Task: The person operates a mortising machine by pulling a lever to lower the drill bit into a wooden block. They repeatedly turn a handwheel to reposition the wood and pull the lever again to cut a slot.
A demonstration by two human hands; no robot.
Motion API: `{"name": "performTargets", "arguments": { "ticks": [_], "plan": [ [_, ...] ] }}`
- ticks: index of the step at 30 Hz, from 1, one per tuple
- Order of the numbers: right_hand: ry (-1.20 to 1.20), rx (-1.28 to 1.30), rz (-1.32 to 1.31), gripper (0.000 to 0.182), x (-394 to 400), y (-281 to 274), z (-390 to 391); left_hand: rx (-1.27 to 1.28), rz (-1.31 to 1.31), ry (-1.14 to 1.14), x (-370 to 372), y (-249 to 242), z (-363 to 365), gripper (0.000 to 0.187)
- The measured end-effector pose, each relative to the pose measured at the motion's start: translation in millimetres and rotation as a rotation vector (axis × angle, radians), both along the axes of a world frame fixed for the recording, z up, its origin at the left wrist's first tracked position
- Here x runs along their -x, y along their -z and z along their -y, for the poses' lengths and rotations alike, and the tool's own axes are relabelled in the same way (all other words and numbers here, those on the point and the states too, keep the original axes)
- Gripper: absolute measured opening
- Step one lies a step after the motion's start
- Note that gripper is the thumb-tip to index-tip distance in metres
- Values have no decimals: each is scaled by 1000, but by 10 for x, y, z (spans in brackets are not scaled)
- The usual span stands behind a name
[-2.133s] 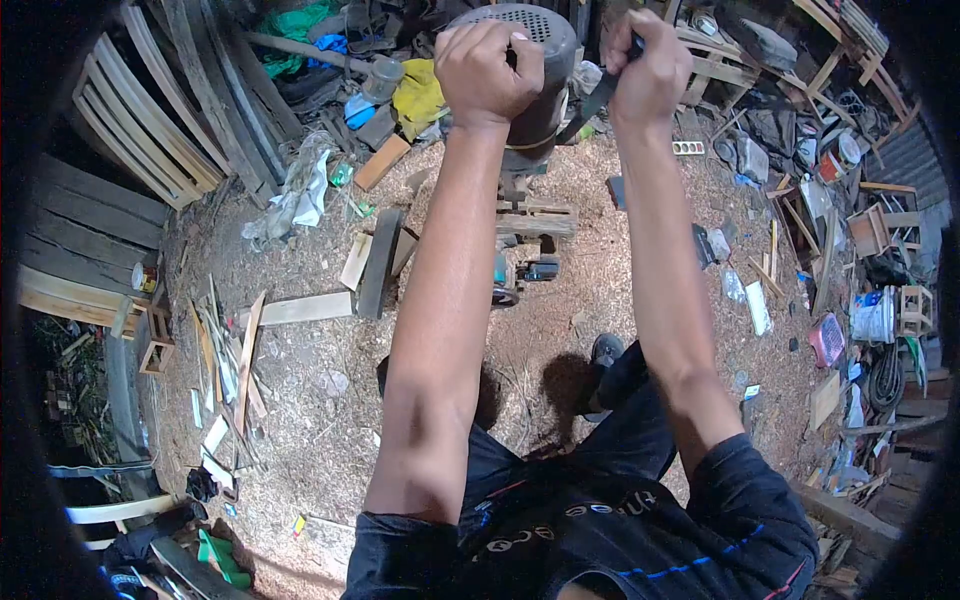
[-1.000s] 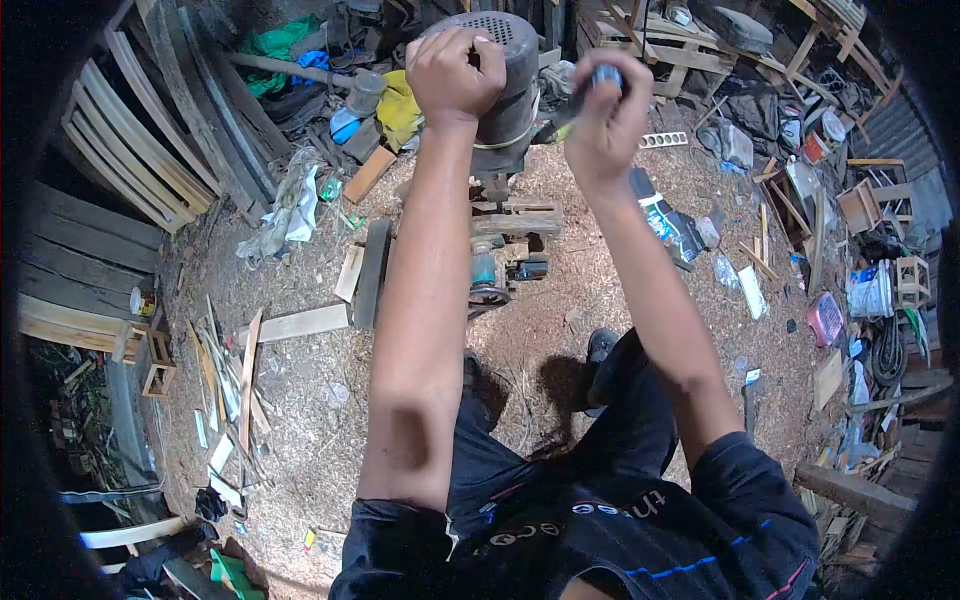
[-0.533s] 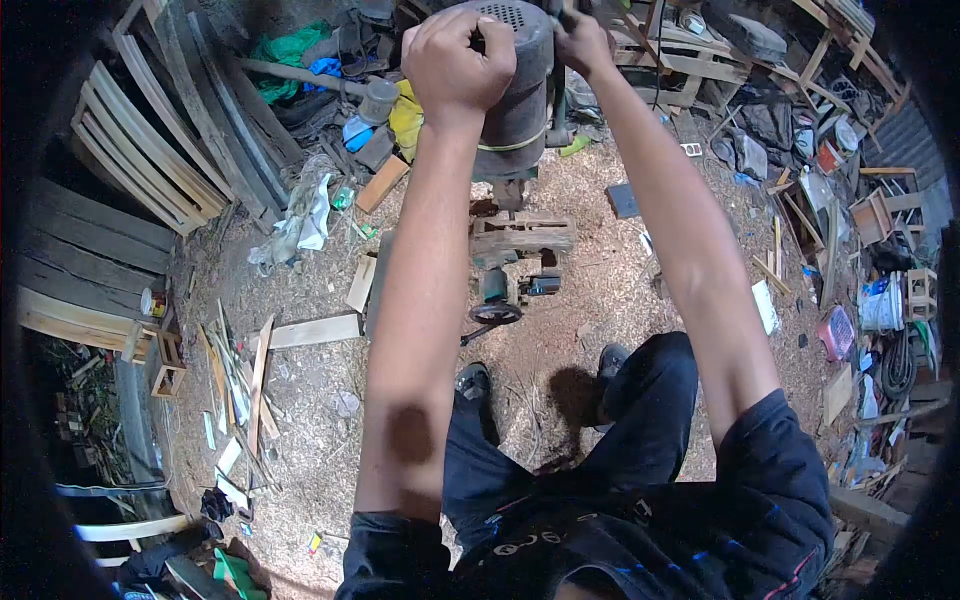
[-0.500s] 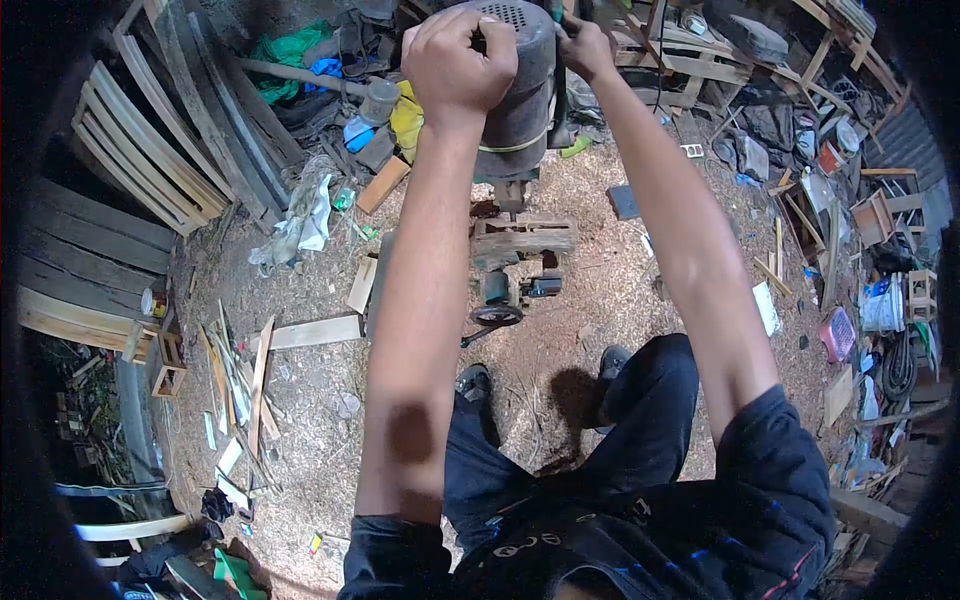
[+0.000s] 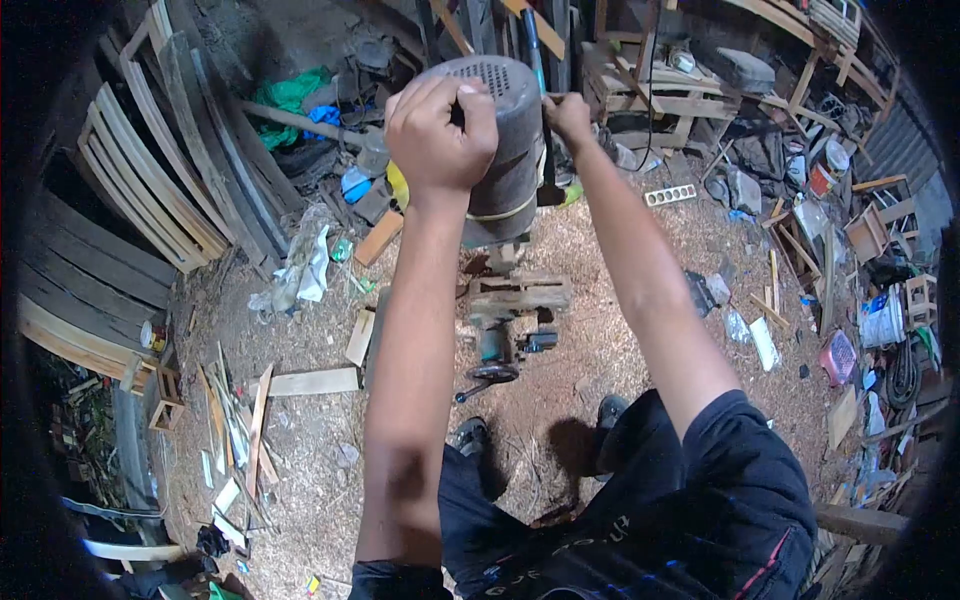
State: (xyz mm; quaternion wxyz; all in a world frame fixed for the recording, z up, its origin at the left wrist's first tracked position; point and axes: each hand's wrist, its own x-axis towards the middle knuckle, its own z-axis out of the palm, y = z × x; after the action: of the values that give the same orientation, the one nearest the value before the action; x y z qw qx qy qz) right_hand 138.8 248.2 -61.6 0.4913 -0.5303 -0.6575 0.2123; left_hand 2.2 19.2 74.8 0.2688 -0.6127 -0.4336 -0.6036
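A dark cylindrical motor housing (image 5: 505,150) with a perforated top stands in front of me, upright on a machine. My left hand (image 5: 440,130) is curled into a fist against the housing's near left side; whatever its fingers close on is hidden. On the far side, my right hand (image 5: 570,118) wraps round a bluish lever (image 5: 534,50) that rises beside the housing. Below the motor is a machine vise (image 5: 520,293) with worn wooden-looking jaws. A handwheel (image 5: 493,372) with a small crank sits nearest my feet.
Wood shavings cover the floor. Curved wooden slats (image 5: 150,180) lean at the left, with loose offcuts (image 5: 255,430) below them. A power strip (image 5: 670,195) lies right of my right arm. Farther right are a pink basket (image 5: 838,355) and a cluttered wooden bench (image 5: 660,90).
The view has tilted upward, so the motor and vise sit lower and more of the lever's top shows. Both hands keep their closed poses near the motor.
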Motion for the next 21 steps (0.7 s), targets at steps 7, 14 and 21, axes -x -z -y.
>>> {"name": "performTargets", "arguments": {
  "ticks": [7, 14, 21],
  "plan": [
    [26, -38, 12, 37, -315, 310, 981, 66, -35, -18, -19, 10, 101, 27],
    [-168, 23, 43, 26, -648, 1152, 2635, 100, 63, 91, -37, 638, 814, 48],
    [-433, 456, 501, 56, -345, 2280, 3811, 938, 381, -138, 108, 3159, 2271, 50]
  ]
}}
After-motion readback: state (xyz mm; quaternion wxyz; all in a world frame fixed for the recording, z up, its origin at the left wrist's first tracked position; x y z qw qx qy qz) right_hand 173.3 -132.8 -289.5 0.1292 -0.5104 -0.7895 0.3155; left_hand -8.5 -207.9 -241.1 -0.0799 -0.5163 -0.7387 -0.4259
